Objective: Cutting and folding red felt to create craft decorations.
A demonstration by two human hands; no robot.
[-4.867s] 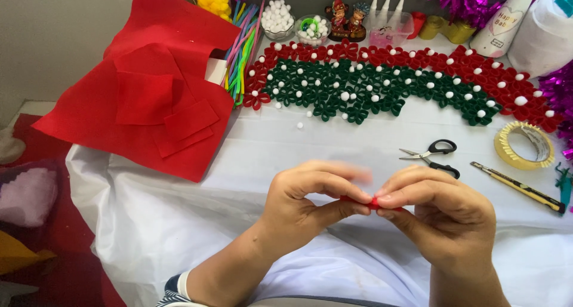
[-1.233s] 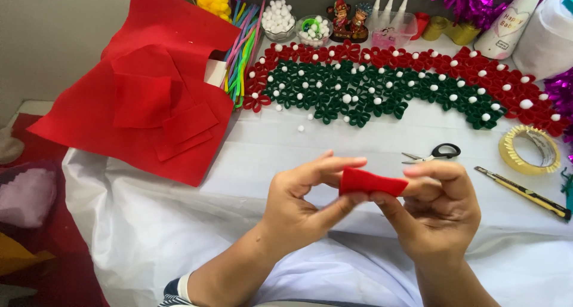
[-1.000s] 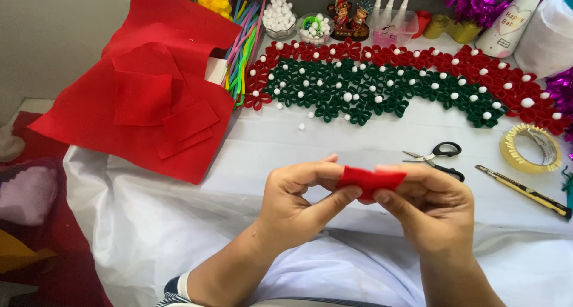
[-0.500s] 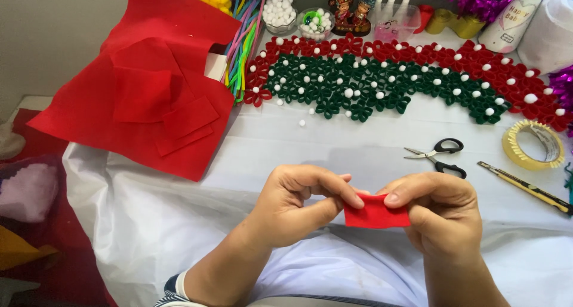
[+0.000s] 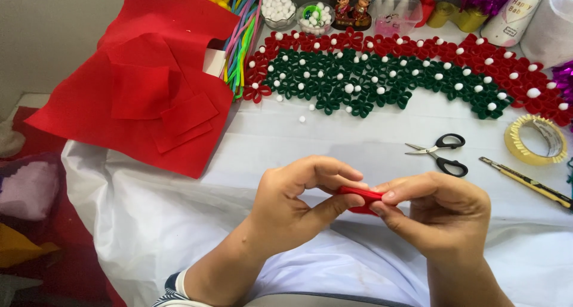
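My left hand [image 5: 292, 202] and my right hand [image 5: 439, 214] meet over the white cloth, both pinching a small piece of red felt [image 5: 360, 194] between thumbs and forefingers. The felt is folded flat, so only a thin red edge shows between the fingertips. Behind the hands an arch of red and green felt flowers [image 5: 382, 74] with white pom-pom centres lies on the table.
Large red felt sheets [image 5: 143, 92] lie at the left beside coloured pipe cleaners [image 5: 239, 44]. Black-handled scissors [image 5: 441, 152], a yellow tape roll [image 5: 533, 140] and a utility knife [image 5: 525, 183] lie to the right. Bowls of white pom-poms [image 5: 280, 5] and figurines stand at the back.
The red felt piece, held open and flat half a second ago, is now folded thin between my fingertips. Both hands stay close together in the same place.
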